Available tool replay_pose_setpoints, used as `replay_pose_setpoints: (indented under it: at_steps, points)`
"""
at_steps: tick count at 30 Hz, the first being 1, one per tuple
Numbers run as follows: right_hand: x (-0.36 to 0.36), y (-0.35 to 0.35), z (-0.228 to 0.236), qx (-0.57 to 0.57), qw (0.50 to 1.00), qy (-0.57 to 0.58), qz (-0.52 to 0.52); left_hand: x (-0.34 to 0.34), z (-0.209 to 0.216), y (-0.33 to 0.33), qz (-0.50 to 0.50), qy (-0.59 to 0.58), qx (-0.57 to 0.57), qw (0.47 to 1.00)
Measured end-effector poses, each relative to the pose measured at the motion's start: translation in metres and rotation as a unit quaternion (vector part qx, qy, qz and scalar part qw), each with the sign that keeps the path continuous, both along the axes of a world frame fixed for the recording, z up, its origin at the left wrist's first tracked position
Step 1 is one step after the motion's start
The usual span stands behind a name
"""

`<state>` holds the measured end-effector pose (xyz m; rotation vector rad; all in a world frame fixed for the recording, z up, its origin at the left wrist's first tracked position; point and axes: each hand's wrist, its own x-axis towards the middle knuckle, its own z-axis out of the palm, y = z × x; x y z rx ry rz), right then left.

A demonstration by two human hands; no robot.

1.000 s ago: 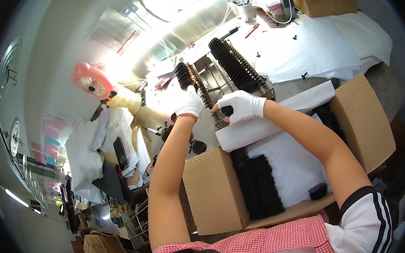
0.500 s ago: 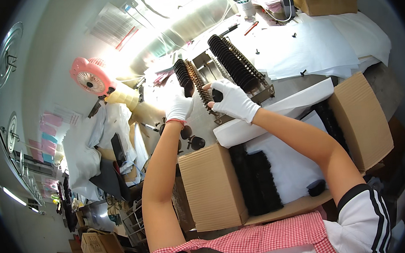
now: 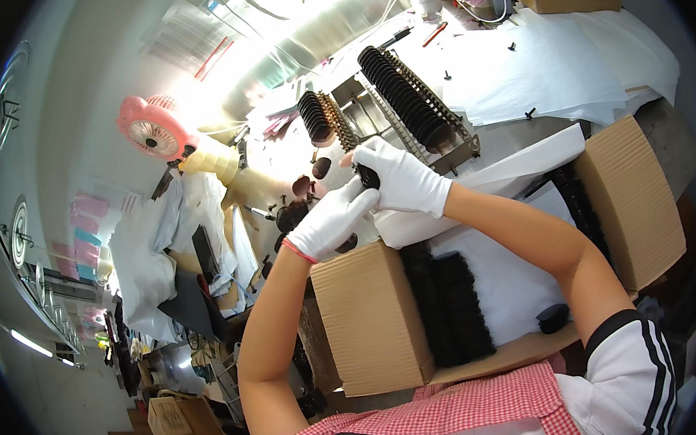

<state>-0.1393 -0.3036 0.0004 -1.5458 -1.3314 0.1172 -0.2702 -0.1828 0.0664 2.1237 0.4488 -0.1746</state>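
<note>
Both my hands wear white gloves and meet in front of the metal rack (image 3: 456,158). My right hand (image 3: 401,182) grips dark lenses (image 3: 368,177), seen edge-on between its fingers; how many cannot be told. My left hand (image 3: 333,219) reaches the same lenses from the left, its fingertips pressed against them. Behind the hands, a long row of black lenses (image 3: 404,98) stands in the rack's right side. A shorter row of dark lenses (image 3: 314,119) stands at its left side. Loose dark lenses (image 3: 291,215) with small stems lie just left of my left hand.
Close in front of me stands an open cardboard box (image 3: 373,322) with black rows and white paper inside. White foam sheet (image 3: 492,175) lies along its far edge. A pink fan (image 3: 153,128) is at the left. White sheets (image 3: 548,63) with small black clips cover the right.
My left hand has come away from the left lens row, moving down and right to meet my right hand. The right hand has shifted slightly, still holding the dark lenses.
</note>
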Motion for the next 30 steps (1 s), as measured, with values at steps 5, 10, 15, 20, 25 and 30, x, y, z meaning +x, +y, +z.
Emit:
replay_pose_setpoints:
  at_steps: [5,10,15,20,25,30]
  points:
    - [0.021,0.002,-0.014,0.011,0.997,0.008,-0.079,0.037,-0.003,0.098,0.053,-0.044,0.174,0.982]
    - [0.027,0.007,-0.021,-0.108,0.992,-0.028,-0.062,0.085,-0.036,0.171,0.051,-0.053,0.358,0.931]
    - [0.031,0.004,-0.022,-0.117,0.989,-0.087,-0.024,0.117,-0.051,0.183,-0.011,-0.042,0.307,0.951]
    - [0.037,0.006,-0.024,-0.077,0.995,-0.063,0.024,0.135,-0.056,0.170,0.088,0.040,0.103,0.990]
    - [0.038,0.009,-0.026,-0.109,0.993,-0.033,0.011,0.142,-0.073,0.162,0.026,-0.041,0.532,0.845]
    - [0.025,0.014,-0.017,-0.045,0.988,0.088,-0.116,0.098,-0.046,0.170,-0.013,-0.135,0.515,0.846]
